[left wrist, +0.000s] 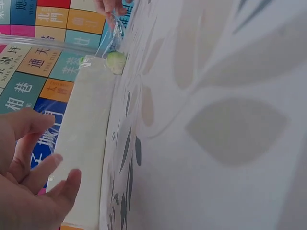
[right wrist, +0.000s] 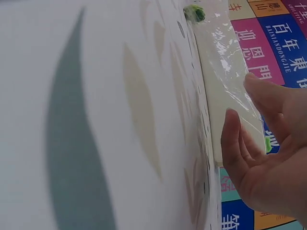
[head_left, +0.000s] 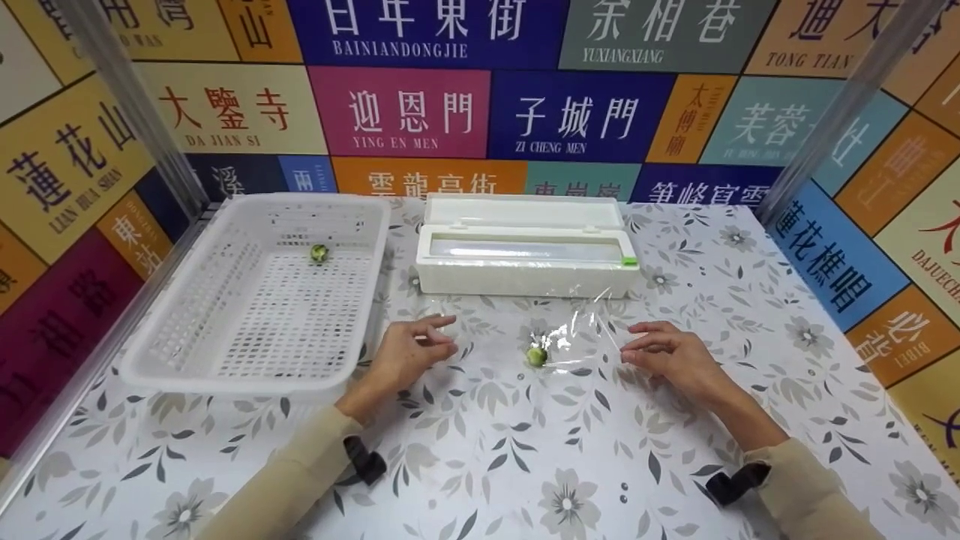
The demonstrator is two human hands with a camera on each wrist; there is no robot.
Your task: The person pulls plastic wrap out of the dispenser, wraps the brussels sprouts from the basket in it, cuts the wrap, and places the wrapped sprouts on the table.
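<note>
A small green Brussels sprout (head_left: 536, 355) sits on the table in front of the long white cling film box (head_left: 525, 277). Clear cling film (head_left: 574, 341) lies by the sprout and stretches to its right. My right hand (head_left: 675, 356) is at the film's right edge, fingertips right beside it; in the right wrist view its thumb and fingers stand apart. To the sprout's left, my left hand (head_left: 412, 352) hovers with fingers loosely bent and nothing between them. The box's lid (head_left: 525, 211) is raised, showing the film roll (head_left: 517, 249) inside.
A white perforated plastic basket (head_left: 251, 386) stands at the left, with another Brussels sprout (head_left: 319, 253) in it. A flowered cloth (head_left: 570, 502) covers the table. Walls with colourful place-name signs (head_left: 405, 112) close off the back and sides.
</note>
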